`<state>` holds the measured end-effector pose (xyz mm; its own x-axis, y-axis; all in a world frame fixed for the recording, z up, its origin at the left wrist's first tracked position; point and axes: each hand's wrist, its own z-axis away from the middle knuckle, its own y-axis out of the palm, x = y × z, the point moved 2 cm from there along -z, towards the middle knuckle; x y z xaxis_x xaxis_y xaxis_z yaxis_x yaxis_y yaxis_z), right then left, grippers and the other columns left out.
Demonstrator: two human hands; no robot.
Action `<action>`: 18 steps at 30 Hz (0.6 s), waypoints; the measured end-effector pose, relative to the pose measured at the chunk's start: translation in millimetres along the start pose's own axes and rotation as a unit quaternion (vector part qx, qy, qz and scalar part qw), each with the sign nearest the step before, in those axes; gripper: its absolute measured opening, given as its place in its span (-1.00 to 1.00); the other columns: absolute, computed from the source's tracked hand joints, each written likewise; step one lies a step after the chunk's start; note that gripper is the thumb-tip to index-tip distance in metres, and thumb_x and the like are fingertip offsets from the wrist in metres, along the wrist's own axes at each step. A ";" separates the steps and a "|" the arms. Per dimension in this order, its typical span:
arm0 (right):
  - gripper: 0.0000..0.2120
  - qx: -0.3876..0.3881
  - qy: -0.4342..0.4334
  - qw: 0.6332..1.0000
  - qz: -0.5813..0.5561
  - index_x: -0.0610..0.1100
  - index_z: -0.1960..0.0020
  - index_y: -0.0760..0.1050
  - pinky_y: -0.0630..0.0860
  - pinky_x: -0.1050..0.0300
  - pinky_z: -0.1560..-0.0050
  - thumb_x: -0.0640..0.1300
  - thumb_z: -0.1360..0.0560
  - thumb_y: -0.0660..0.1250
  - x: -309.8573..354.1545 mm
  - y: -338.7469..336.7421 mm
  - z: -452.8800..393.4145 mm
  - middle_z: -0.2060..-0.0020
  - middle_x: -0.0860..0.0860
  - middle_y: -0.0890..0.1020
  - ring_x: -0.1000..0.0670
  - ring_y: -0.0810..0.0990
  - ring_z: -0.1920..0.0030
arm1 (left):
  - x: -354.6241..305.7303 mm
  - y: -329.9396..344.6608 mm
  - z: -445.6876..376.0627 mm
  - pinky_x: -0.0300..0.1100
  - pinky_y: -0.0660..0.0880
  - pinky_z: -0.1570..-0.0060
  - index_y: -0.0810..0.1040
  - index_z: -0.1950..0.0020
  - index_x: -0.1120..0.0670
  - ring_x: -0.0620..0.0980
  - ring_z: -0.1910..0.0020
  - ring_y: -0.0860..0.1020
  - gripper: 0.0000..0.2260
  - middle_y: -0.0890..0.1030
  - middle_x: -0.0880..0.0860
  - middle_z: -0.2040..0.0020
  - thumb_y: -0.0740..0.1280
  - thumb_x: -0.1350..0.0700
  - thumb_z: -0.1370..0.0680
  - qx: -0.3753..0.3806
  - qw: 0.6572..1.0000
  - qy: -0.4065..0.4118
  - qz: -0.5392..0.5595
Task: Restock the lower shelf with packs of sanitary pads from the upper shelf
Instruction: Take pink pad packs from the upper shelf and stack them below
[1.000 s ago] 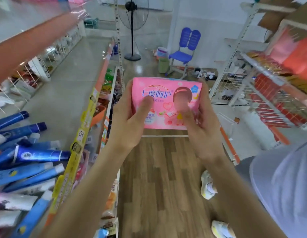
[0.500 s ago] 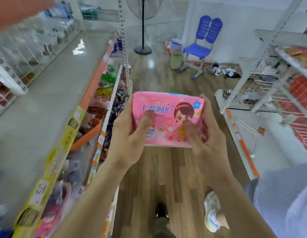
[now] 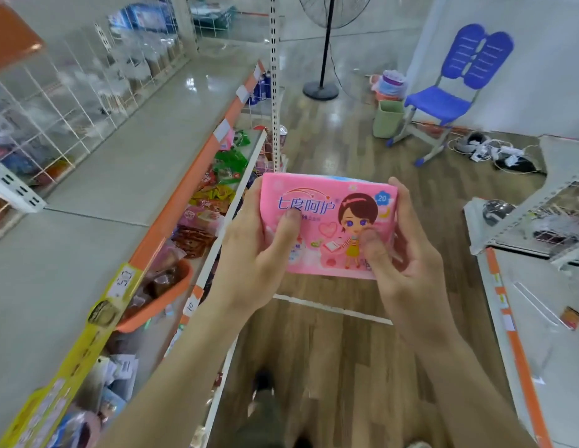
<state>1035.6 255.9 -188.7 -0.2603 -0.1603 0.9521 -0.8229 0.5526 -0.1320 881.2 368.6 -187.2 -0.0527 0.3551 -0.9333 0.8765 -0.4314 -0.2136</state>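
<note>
A pink pack of sanitary pads [image 3: 327,208] with a cartoon girl and blue lettering sits in front of me, over the wooden aisle floor. My left hand [image 3: 249,253] grips its left end, thumb pressed on the front. My right hand [image 3: 408,250] grips its right end, thumb on the front near the lower corner. The pack is held flat, face up toward the camera. To the left runs a shelving unit whose upper shelf [image 3: 97,176] shows bare grey board with an orange-yellow edge, and below it a lower shelf [image 3: 217,189] crowded with snack packets.
An orange basin [image 3: 171,295] of goods sits on the lower shelf at left. A white upright post [image 3: 275,92] rises beside it. Further off stand a fan [image 3: 323,82], a green bin [image 3: 387,119] and a blue chair [image 3: 450,92]. Another shelf unit [image 3: 521,318] flanks the right.
The view has dropped downward: the toothpaste tubes on the upper left have left the frame and lower shelves show. Both hands have lowered the pack while keeping the same grip.
</note>
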 end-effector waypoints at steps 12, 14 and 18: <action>-0.39 -0.013 0.004 1.000 0.017 0.04 -0.56 0.23 0.57 0.29 -0.12 -0.10 -0.55 0.31 -80.6 27.0 -223.4 -0.12 0.25 0.66 0.16 0.64 -0.16 | 95.5 16.3 -224.5 0.03 0.65 0.01 0.40 -0.38 -0.01 0.01 -0.09 0.67 -0.66 0.64 0.00 -0.13 0.24 -0.05 -0.63 0.021 0.999 -0.006 0.035; -0.40 -0.029 -0.008 0.999 0.029 0.04 -0.56 0.23 0.57 0.28 -0.13 -0.10 -0.57 0.33 -83.4 26.6 -262.4 -0.14 0.23 0.66 0.15 0.64 -0.17 | 100.6 19.9 -267.4 0.03 0.65 0.02 0.39 -0.40 0.03 0.01 -0.09 0.66 -0.64 0.63 -0.01 -0.12 0.23 -0.06 -0.63 0.021 0.999 0.008 0.039; -0.40 -0.050 0.003 0.998 0.033 0.06 -0.55 0.24 0.56 0.34 -0.09 -0.11 -0.56 0.32 -95.5 13.2 -329.0 -0.15 0.24 0.65 0.17 0.64 -0.16 | 114.2 40.7 -341.7 0.07 0.63 -0.02 0.39 -0.38 0.00 -0.01 -0.10 0.65 -0.60 0.63 -0.03 -0.12 0.22 -0.16 -0.61 0.041 0.999 0.001 0.028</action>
<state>1215.7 547.6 -190.7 -0.3089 -0.1164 0.9440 -0.7500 0.6401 -0.1665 1074.4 675.0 -203.8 -0.0037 0.3301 -0.9440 0.8357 -0.5174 -0.1842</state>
